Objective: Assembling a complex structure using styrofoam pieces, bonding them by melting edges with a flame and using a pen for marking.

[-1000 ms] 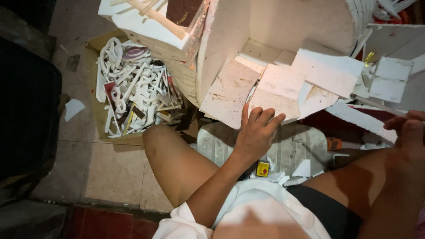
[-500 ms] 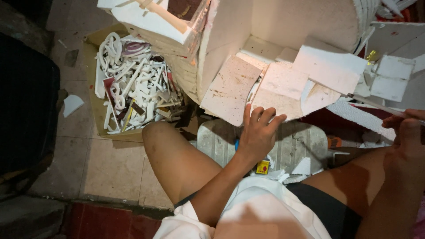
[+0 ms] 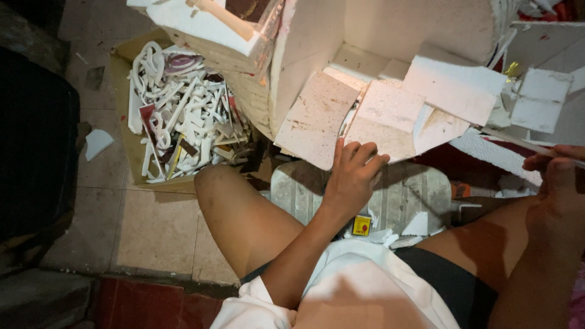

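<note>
While the left hand [image 3: 353, 176] rests spread fingers on a foam offcut [image 3: 381, 125], the right hand [image 3: 557, 167], at three o'clock, pinches a thin strip [image 3: 518, 141]. Foam looks light, stiff, crumbly; best held by its edges.

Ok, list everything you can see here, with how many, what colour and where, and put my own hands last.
foam sheets: many, white with brown specks, piled top centre and right
cardboard box: one, tan, on the floor upper left
foam offcuts: many, white with some dark red, inside the cardboard box
ridged block: one, pale grey, on the floor between the knees
small yellow box: one, yellow and red, by the ridged block
foam scrap: one, white, on the tiled floor at left
thin strip: one, white, held at right
left hand: one, fingers touching the edge of the foam sheets
right hand: one, at right edge, pinching the thin strip
</note>
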